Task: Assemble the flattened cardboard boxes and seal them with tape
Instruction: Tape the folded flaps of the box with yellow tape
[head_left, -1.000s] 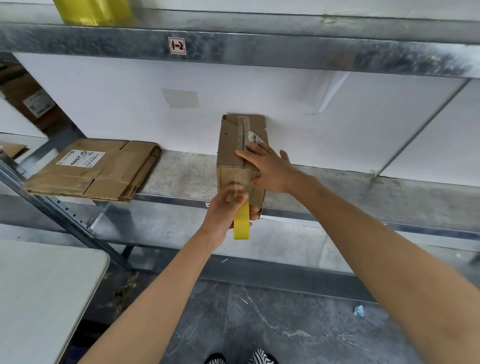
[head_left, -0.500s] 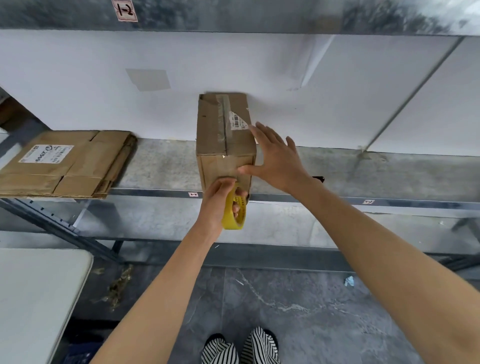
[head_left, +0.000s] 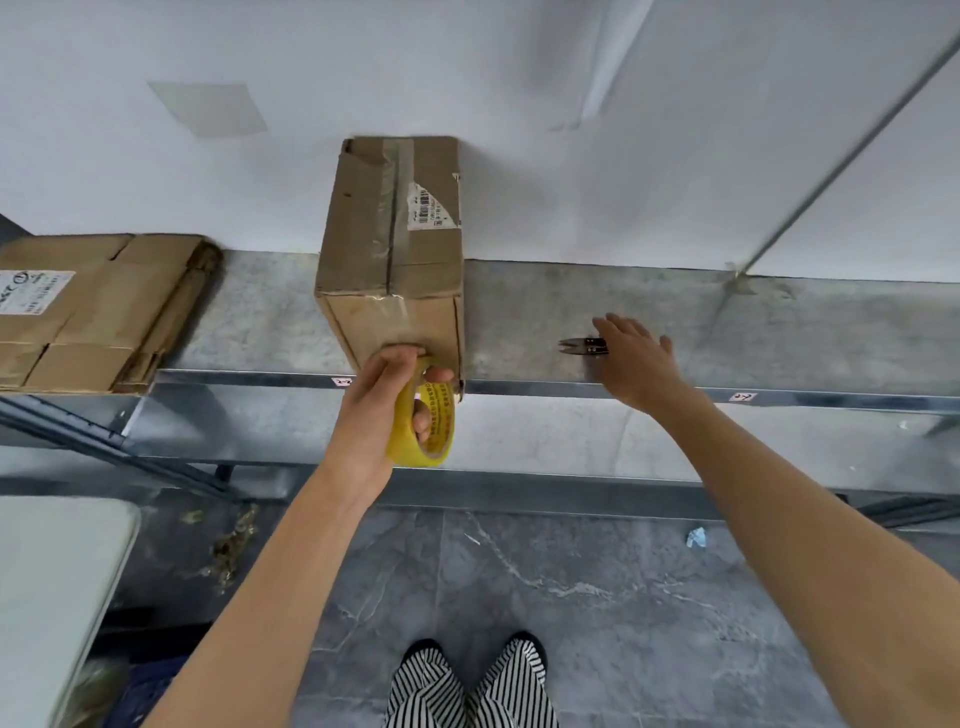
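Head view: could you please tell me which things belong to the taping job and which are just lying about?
Job: box, tape roll in left hand, snips at right hand, flat boxes.
Lying about: white table, blue scrap, floor debris.

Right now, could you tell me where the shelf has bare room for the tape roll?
Bare shelf lies between the flattened cardboard and the box, and rightward past the right hand. Crowded: around the snips by that hand, and the box's front, where the left hand grips the tape roll.
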